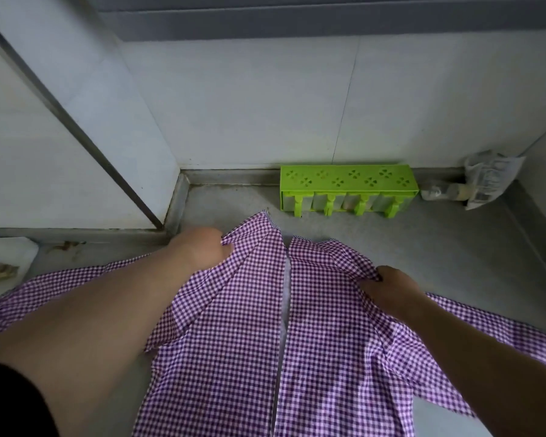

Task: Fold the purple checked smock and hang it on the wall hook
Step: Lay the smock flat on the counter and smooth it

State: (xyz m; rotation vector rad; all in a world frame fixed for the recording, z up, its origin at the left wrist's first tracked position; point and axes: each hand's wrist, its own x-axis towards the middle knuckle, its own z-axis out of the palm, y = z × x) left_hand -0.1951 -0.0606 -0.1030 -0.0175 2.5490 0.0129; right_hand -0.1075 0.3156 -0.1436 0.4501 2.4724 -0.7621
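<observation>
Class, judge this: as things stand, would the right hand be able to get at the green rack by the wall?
Probably yes, once it lets go: the right hand grips the smock, and only bare counter lies between it and the green rack.

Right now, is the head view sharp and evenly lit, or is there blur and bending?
Head view: soft, dim light, no glare; the smock checks read sharp; the left hand looks slightly soft; wide-angle bending curves the wall edges.

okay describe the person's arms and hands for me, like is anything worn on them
Both forearms are bare, as are the left hand and right hand: no gloves, watch or rings visible. A black sleeve shows at the left upper arm; the right arm shows no sleeve in frame.
</observation>
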